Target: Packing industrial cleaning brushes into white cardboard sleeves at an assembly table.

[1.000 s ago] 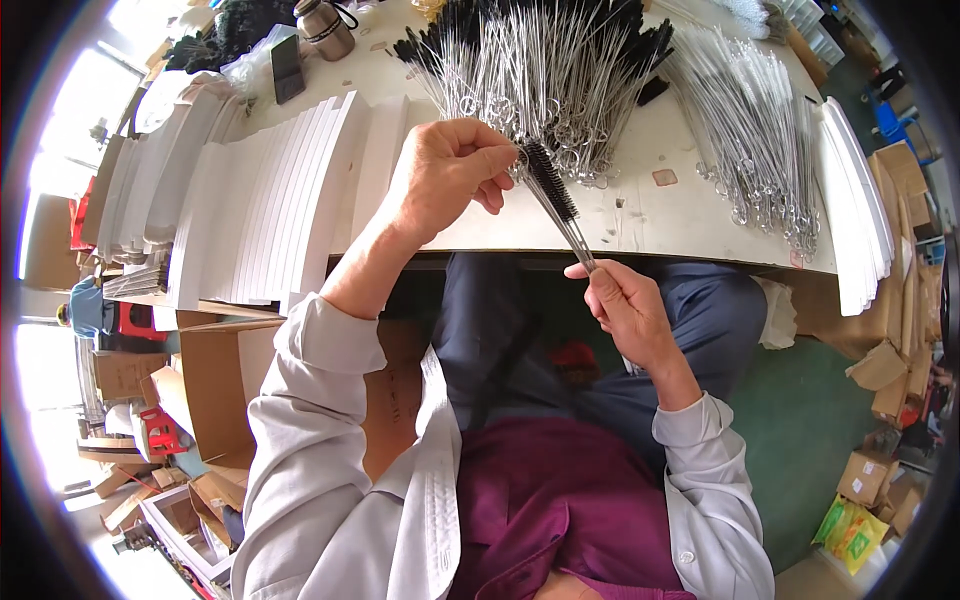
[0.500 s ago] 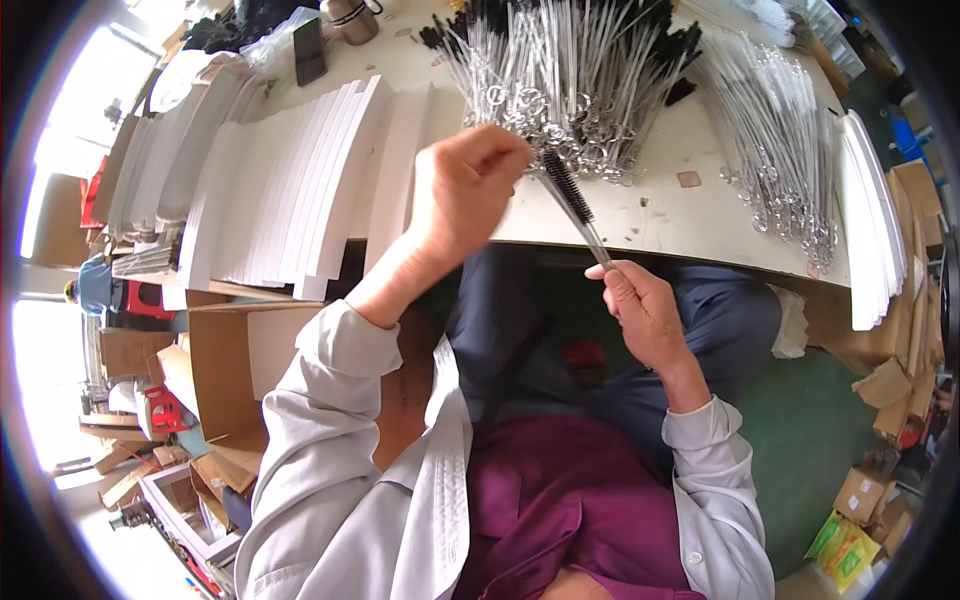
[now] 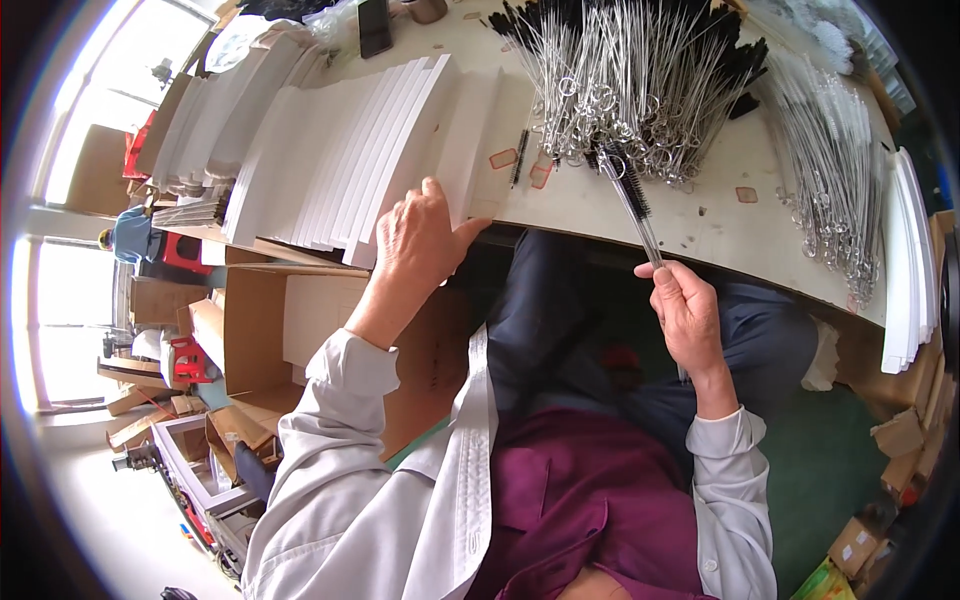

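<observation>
My right hand (image 3: 688, 315) is closed around the wire ends of a few thin brushes (image 3: 632, 205) with black bristles, held slanting up over the table's front edge. Their upper ends overlap the near side of a big heap of similar wire brushes (image 3: 625, 90), which have ring ends toward me and dark bristles at the back. At the near end of a flat white box (image 3: 470, 145), my left hand (image 3: 418, 238) has its thumb stretched right and its fingers apart over the cardboard. Whether its fingertips press the box is hard to tell.
Left of that box stands a row of white flat boxes (image 3: 330, 150). A single small brush (image 3: 520, 158) lies on the table (image 3: 560, 215). More ring-ended wires (image 3: 830, 170) lie at the right, beside stacked white boxes (image 3: 908, 260). An open brown carton (image 3: 255, 335) sits below left.
My left hand has moved away from the brushes, left to the white boxes, and its fingers have spread. My right hand still holds the brushes. The view has swung, shifting the scene rightward.
</observation>
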`<state>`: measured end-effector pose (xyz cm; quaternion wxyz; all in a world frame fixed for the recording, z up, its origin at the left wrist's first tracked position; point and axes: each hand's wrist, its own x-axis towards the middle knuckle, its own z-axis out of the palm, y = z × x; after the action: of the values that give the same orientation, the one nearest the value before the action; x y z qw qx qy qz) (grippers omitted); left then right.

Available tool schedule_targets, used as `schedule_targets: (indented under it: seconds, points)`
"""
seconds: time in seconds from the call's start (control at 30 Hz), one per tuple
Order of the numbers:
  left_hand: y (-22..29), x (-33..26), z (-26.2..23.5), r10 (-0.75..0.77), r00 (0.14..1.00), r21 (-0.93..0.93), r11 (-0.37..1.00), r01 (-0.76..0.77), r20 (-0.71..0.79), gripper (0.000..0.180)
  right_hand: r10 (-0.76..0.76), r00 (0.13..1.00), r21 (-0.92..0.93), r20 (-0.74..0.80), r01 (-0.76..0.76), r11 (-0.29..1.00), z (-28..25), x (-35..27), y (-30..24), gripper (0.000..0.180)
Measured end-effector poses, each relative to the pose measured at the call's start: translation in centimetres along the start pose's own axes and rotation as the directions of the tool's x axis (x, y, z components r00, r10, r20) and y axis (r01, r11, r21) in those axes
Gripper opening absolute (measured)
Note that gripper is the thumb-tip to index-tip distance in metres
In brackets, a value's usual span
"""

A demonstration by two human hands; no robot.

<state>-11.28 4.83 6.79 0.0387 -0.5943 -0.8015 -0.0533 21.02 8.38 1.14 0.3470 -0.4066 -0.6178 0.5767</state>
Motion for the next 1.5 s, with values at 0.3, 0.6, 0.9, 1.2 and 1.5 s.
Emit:
schedule_targets:
  seconds: [0.3,0.6,0.9,1.2,1.5]
  points:
    - [-2.2,0.4,1.0,-0.187,0.946,-0.601,0.735,0.313,0.264,0.038,0.007,0.999,0.024,0.031,-0.008,1.000,-0.1,-0.2,-0.1,0.033]
    - [0.7,1.8,0.2,-0.029,0.957,-0.896,-0.361,0.260,0.289,0.042,0.046,0.982,0.051,0.182,-0.056,0.997,0.5,-1.5,-3.1,0.033]
    - [3.7,2.6,0.6,0.014,0.983,-0.819,-0.552,0.159,0.181,0.042,0.148,0.914,0.090,0.377,-0.195,0.977,1.6,-2.8,-3.3,0.032]
    - [5.2,1.3,0.2,-0.011,0.990,-0.828,-0.549,0.111,0.141,0.041,0.171,0.922,0.034,0.346,-0.195,0.980,1.6,-2.5,-2.2,0.034]
    - [8.4,-0.8,2.0,0.019,0.959,-0.759,-0.607,0.237,0.283,0.035,0.195,0.907,0.029,0.374,-0.221,0.975,1.6,-1.4,-1.9,0.032]
